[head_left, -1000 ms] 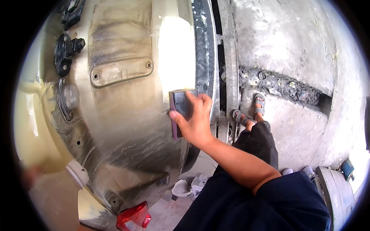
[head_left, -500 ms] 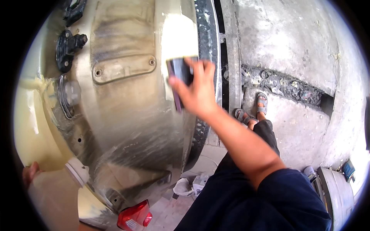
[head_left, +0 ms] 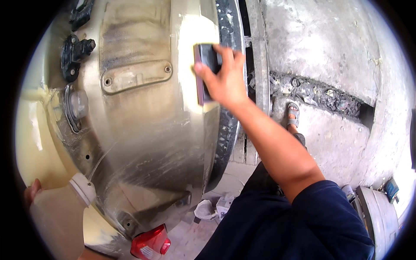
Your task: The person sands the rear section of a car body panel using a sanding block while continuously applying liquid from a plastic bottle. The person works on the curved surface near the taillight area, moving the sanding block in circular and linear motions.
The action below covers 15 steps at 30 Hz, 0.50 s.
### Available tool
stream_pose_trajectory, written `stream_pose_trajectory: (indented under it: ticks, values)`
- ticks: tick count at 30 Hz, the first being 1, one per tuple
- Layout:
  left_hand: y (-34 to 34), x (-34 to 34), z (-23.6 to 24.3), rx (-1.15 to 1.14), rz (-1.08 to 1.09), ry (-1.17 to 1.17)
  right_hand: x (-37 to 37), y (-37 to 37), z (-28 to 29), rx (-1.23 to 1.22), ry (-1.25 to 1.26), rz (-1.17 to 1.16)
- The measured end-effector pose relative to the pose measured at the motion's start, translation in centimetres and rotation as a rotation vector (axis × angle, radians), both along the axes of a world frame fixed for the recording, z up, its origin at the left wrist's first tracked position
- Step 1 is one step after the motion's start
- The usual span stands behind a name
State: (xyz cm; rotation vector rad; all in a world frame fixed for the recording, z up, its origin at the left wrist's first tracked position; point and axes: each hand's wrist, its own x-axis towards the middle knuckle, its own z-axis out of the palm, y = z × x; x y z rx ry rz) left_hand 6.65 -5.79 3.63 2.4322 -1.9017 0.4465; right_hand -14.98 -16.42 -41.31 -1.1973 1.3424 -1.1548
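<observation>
My right hand (head_left: 230, 83) is closed round a black sanding block (head_left: 208, 60) with a purplish-brown sheet along its edge. The block lies against a bright, pale patch (head_left: 187, 39) near the right edge of a beige, scuffed vehicle panel (head_left: 138, 117). At the lower left, my left hand (head_left: 33, 191) shows only its fingertips, wrapped behind a translucent plastic bottle (head_left: 60, 216). That bottle is tilted, its white cap pointing up and right at the panel. A thin stream seems to leave the cap toward the panel.
A red tail light (head_left: 151, 242) sits at the panel's lower end. Beside it on the floor are a white container (head_left: 205, 209) and a clear bag-like item. A dark bumper strip (head_left: 228, 39) borders the panel. Farther right, a debris-filled trench (head_left: 320, 95) cuts through the concrete.
My right hand and the sanding block have moved up and slightly right along the panel. The bottle has tipped up slightly, and a thin stream now shows. One sandalled foot has gone from view.
</observation>
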Motion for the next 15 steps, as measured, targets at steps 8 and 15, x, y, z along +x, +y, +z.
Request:
stream_pose_trajectory:
  ticks: [8,15]
  values:
    - [-1.1,0.5,0.9,-0.024,0.061,0.133,0.1,0.9,0.1,0.011,0.046,0.088]
    - [-1.1,2.3,4.0,-0.149,0.504,0.590,0.2,0.2,0.5,0.032,0.108,0.164]
